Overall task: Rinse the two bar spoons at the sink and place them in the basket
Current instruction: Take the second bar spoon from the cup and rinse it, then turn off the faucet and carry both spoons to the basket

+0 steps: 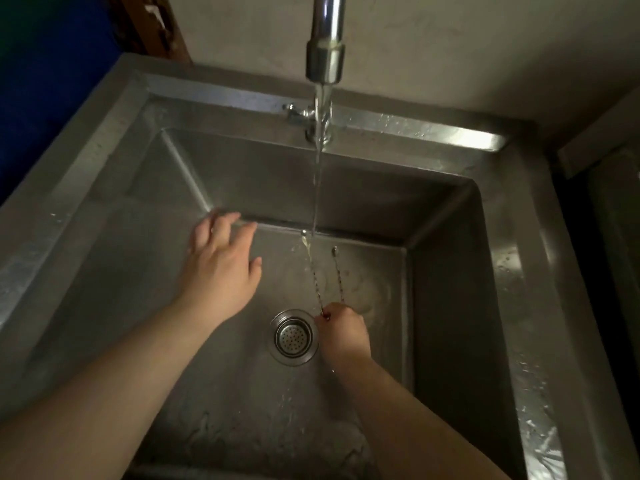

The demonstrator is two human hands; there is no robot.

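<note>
Spoon bowls (341,327) hidden inside right hand (343,332); faucet (327,36) cut off above

this looks like a kitchen or a bar wash-up spot. there is a big, deep metal sink (450,278) with a round drain strainer (293,337) in the bottom. water runs down from a shiny tap (325,46) by a plain wall (450,46).

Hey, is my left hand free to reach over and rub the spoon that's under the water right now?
Probably yes. The left hand is open and empty, beside the bar spoons that the right hand holds, with nothing between them.
</note>
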